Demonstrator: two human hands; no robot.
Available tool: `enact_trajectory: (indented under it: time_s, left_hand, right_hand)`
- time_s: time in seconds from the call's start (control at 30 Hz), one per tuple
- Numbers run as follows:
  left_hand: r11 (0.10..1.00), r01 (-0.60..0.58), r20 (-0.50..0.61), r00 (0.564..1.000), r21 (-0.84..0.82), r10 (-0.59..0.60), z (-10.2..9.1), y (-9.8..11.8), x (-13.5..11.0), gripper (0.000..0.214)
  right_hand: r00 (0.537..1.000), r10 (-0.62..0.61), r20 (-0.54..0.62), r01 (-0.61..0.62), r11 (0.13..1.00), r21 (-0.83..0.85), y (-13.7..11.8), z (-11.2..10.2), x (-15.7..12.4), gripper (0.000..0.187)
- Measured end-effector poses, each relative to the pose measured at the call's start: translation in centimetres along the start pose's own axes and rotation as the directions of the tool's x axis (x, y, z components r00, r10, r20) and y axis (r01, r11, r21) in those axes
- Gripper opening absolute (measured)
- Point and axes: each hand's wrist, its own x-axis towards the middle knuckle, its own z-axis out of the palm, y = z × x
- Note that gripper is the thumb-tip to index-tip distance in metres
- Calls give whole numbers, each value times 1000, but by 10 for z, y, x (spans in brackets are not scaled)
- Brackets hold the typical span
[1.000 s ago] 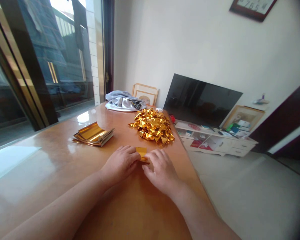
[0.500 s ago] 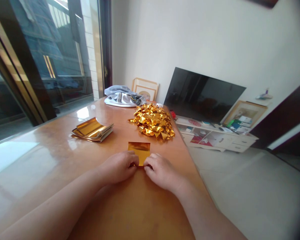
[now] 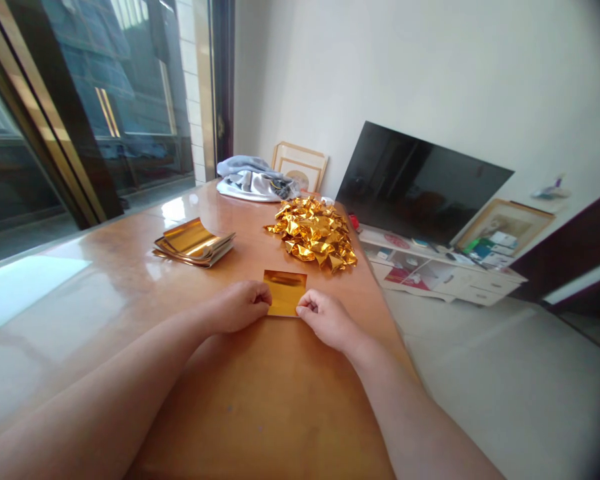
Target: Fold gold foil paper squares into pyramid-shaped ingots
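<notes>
A sheet of shiny gold foil paper lies on the wooden table between my two hands. My left hand is closed on the sheet's left edge near the front corner. At the opposite front corner, my right hand pinches the paper between thumb and fingers. Farther left rests a stack of gold foil paper, its top sheet curling up. Beyond my hands, to the right, sits a heap of folded gold foil pieces.
Bundled grey-blue cloth lies at the table's far end, before leaning picture frames. Past the table's right edge stand a low white cabinet and a large dark television. Glass doors are at left.
My hands have drawn slightly apart toward the sheet's corners, and more of the foil paper shows between them. The camera view has shifted a little.
</notes>
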Motion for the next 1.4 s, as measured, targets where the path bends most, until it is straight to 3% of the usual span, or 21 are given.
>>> enact_trajectory:
  time_s: [0.43,0.93,1.0,1.13,1.27,1.4]
  left_hand:
    - [998,50,61,997,-43,-47,-4,-4,3,20]
    - [1000,-12,73,997,26,10,-4,3,0,19]
    - [995,-51,43,998,81,48,-4,4,-1,22]
    - [945,-238,-25,968,224,250,-4,7,-3,38]
    - [870,-369,54,926,327,373,-1,13,-7,37]
    - [809,-422,130,904,410,406,0,22,-10,29]
  right_hand:
    - [1000,24,7,-24,1000,8,4,1,0,8]
    - [999,45,3,-45,999,29,6,3,-1,7]
    - [999,50,-1,-50,999,22,6,4,0,7]
    - [998,54,-7,-54,999,4,7,5,0,8]
    - [999,46,-11,-46,999,-25,7,5,0,7]
    - [999,48,-11,-49,998,-51,5,5,1,6]
